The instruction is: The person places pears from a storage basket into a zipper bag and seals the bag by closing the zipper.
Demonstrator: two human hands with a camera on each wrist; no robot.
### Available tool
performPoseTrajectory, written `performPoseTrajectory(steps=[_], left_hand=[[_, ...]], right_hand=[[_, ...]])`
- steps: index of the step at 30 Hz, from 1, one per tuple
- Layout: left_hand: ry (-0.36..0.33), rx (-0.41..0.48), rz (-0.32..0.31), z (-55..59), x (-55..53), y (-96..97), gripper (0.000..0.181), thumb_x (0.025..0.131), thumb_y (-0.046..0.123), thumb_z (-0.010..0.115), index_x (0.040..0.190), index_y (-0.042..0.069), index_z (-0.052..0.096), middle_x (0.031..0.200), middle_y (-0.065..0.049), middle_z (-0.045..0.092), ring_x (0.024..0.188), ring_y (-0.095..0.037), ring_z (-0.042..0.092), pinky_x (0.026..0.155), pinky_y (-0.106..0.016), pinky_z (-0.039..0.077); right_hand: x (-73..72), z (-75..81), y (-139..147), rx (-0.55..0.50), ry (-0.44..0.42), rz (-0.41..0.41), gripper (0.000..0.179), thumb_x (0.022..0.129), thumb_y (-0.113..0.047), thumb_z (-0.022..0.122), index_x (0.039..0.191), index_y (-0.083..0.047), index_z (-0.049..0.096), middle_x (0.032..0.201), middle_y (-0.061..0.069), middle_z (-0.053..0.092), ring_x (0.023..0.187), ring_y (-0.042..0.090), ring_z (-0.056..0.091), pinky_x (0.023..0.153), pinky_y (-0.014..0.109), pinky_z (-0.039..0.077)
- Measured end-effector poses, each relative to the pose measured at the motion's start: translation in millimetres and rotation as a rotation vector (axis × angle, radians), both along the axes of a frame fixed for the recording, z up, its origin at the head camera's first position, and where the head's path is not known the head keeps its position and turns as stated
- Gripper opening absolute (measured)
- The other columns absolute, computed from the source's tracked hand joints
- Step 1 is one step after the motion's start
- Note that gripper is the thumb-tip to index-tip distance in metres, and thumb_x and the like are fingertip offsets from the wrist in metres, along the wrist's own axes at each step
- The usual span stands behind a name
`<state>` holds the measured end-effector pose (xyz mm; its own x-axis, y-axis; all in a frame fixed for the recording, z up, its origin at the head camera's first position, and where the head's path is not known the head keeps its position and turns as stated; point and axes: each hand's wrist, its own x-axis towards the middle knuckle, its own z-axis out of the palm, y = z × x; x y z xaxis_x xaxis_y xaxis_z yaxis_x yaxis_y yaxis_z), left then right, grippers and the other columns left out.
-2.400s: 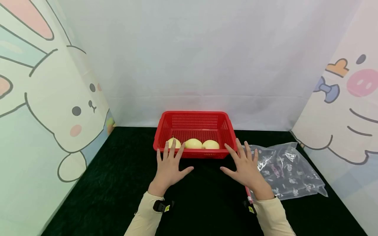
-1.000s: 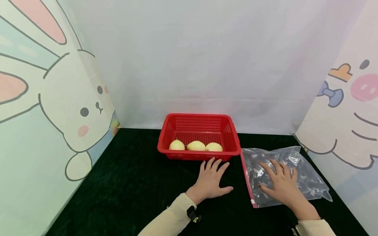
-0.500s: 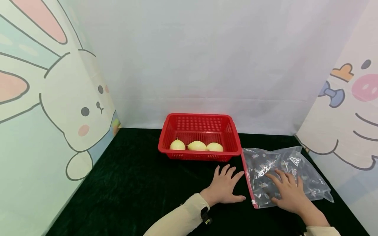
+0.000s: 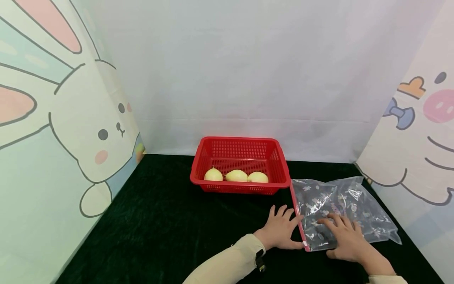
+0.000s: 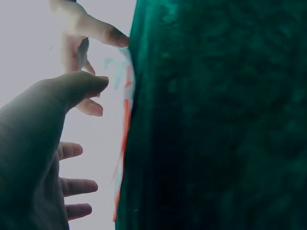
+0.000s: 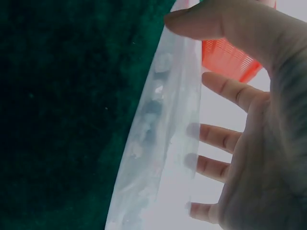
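Observation:
A clear plastic zip bag (image 4: 354, 201) with a white floral print lies flat on the dark cloth, its red zip edge facing left. Beside that edge is my left hand (image 4: 278, 230), fingers spread and thumb close to the slider end. Whether it touches the bag I cannot tell. My right hand (image 4: 349, 241) is over the bag's near edge with its fingers slightly bent and apart. In the right wrist view the bag (image 6: 148, 134) lies by the fingertips (image 6: 213, 134), nothing pinched. The left wrist view shows the left thumb (image 5: 79, 88) apart from its fingers.
Behind the hands a red plastic basket (image 4: 241, 188) stands against the white backdrop (image 4: 248, 71). Three pale yellow pears (image 4: 236, 176) lie along its front side. Green-black velvet cloth (image 4: 152, 225) covers the table. Cartoon-printed panels (image 4: 85, 138) rise at both sides.
Both hands have come from in front of the basket toward the bag on the right. Lately the left hand has moved right to the zip edge, and the right hand slightly nearer the body.

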<state>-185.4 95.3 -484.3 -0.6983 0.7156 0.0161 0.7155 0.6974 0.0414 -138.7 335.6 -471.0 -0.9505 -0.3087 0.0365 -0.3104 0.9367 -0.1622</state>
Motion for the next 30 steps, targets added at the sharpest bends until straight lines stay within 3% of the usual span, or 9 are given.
performPoseTrajectory(steps=[8, 16, 24, 30], left_hand=[[-0.063, -0.057, 0.012, -10.7, 0.1, 5.6, 0.078, 0.085, 0.078, 0.05, 0.152, 0.041, 0.037, 0.152, 0.007, 0.039, 0.141, -0.021, 0.031, 0.11, -0.051, 0.03], [-0.088, -0.054, -0.002, -8.7, -0.1, 5.4, 0.078, 0.082, 0.079, 0.053, 0.151, 0.044, 0.038, 0.152, 0.008, 0.038, 0.141, -0.02, 0.03, 0.111, -0.051, 0.029], [-0.104, -0.017, -0.05, -4.2, 0.6, 4.3, 0.086, 0.078, 0.078, 0.06, 0.152, 0.043, 0.034, 0.155, 0.008, 0.033, 0.143, -0.02, 0.028, 0.111, -0.051, 0.029], [-0.042, 0.035, -0.106, 6.5, -0.9, 4.0, 0.085, 0.08, 0.072, 0.065, 0.153, 0.039, 0.035, 0.154, 0.008, 0.035, 0.144, -0.02, 0.026, 0.112, -0.051, 0.029]], right_hand=[[-0.5, -2.7, -2, 0.007, -0.082, 0.005, 0.057, 0.057, -0.032, 0.089, 0.105, -0.028, 0.058, 0.126, 0.014, 0.05, 0.111, 0.045, 0.048, 0.082, 0.076, 0.034], [-0.7, -5.6, -1, 0.014, -0.072, 0.039, 0.033, 0.074, -0.024, 0.082, 0.092, -0.036, 0.057, 0.117, 0.004, 0.052, 0.103, 0.035, 0.052, 0.079, 0.075, 0.037], [6.2, -3.6, -2, 0.031, 0.034, 0.064, 0.028, 0.082, -0.015, 0.077, 0.086, -0.036, 0.058, 0.105, -0.005, 0.054, 0.094, 0.024, 0.055, 0.071, 0.064, 0.046], [10.7, 6.6, -4, -0.006, 0.257, 0.086, 0.028, 0.079, -0.011, 0.079, 0.089, -0.029, 0.06, 0.101, -0.002, 0.057, 0.091, 0.027, 0.058, 0.072, 0.061, 0.046]])
